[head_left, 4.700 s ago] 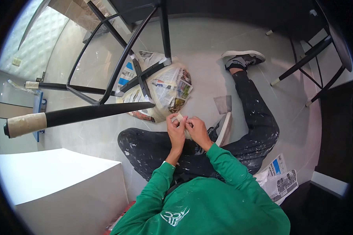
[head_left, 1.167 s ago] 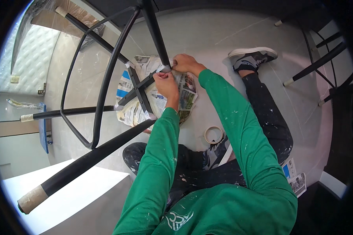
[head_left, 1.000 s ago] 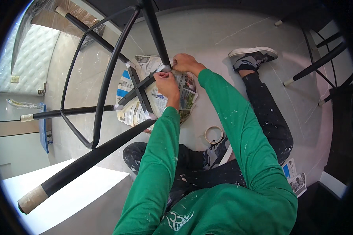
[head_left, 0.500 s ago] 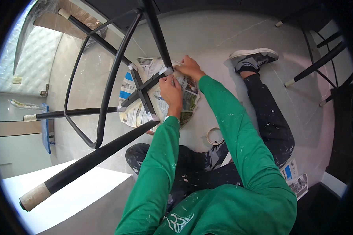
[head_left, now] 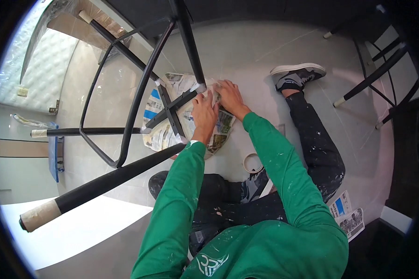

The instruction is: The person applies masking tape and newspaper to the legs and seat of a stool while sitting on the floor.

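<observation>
Hands on the papered stool seat

My left hand [head_left: 204,111] and right hand [head_left: 230,96] lie flat, gripping nothing, on newspaper [head_left: 219,128] hiding the upturned black stool's [head_left: 139,88] seat.

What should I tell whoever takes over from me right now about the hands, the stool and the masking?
Left hand: flat on the newspaper wrapping by the black stool frame, holding nothing that shows.
Right hand: pressing the same newspaper near the upper leg; nothing visibly gripped.
Tape roll: on the floor beside the knee.
Done: paper is wrapped over the stool's middle, tape bits sit at the crossbar joints, two leg tips are masked.
Left: judging by the loose paper edges, probably more taping.
</observation>
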`<control>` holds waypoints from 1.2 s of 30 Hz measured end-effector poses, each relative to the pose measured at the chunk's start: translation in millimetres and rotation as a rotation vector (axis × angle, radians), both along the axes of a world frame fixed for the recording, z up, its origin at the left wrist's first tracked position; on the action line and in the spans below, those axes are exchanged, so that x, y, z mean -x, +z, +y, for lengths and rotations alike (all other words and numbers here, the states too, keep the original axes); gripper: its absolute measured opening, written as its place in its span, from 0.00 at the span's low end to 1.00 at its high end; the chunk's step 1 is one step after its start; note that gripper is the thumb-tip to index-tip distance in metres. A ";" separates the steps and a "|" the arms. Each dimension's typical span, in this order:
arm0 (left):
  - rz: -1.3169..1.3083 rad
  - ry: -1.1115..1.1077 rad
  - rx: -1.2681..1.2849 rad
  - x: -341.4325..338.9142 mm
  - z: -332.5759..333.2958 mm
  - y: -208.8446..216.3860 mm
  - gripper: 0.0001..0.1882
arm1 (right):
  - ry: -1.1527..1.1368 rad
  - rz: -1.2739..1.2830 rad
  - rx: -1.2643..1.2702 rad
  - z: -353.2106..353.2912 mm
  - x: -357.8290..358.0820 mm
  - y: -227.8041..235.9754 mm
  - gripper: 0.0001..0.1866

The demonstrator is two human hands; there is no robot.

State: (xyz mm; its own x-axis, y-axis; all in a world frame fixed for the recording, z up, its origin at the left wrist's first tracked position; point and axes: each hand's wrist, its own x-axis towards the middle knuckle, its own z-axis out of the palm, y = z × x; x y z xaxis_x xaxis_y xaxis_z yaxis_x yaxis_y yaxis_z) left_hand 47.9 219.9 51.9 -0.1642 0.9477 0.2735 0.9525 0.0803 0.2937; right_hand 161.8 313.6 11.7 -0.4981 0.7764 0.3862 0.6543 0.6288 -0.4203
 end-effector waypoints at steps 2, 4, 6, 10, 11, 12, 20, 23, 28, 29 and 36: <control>0.033 -0.006 0.025 4.0 2.0 4.3 0.27 | -0.039 -0.079 0.049 -4.1 -3.9 -2.0 0.26; 0.008 -0.011 -0.055 9.4 -5.0 6.8 0.26 | -0.145 0.173 0.228 -13.2 -4.7 -8.6 0.25; -0.098 -0.065 -0.260 -3.8 -7.7 11.9 0.24 | -0.347 0.341 0.454 -15.7 -20.5 -26.0 0.23; -0.690 0.143 -0.163 -29.9 -109.0 31.1 0.15 | -0.524 0.753 1.139 -70.0 -47.8 -71.2 0.19; -0.801 0.283 -0.283 -26.2 -143.8 28.5 0.15 | -0.439 0.912 1.329 -85.7 -42.8 -70.2 0.19; -0.913 0.424 -0.403 -24.0 -166.5 27.2 0.15 | -0.451 0.942 1.340 -97.1 -37.6 -67.9 0.20; -0.827 0.708 -0.824 -23.3 -146.3 76.1 0.26 | -0.643 0.893 1.231 -123.1 -42.3 -116.8 0.23; -1.014 0.647 -0.902 16.8 -150.7 104.8 0.16 | -0.479 1.003 1.369 -141.8 -21.1 -80.2 0.23; -1.182 0.510 -0.887 45.6 -139.2 105.7 0.22 | -0.357 1.289 1.611 -132.6 -42.2 -60.1 0.23; -1.238 0.506 -0.887 53.1 -141.4 108.0 0.22 | -0.285 1.352 1.681 -134.4 -44.4 -56.9 0.23; -1.324 0.488 -0.924 100.2 -143.6 132.4 0.20 | -0.145 1.397 1.688 -150.1 -41.9 -23.2 0.14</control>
State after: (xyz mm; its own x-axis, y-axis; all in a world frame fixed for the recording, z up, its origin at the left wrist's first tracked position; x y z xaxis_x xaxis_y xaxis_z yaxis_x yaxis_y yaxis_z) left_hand -52.3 76.3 184.3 -0.9279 0.3556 0.1124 -0.0298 -0.3711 0.9281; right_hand 203.7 163.5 -11.4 -0.5050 0.6715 -0.5422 -0.4745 -0.7408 -0.4755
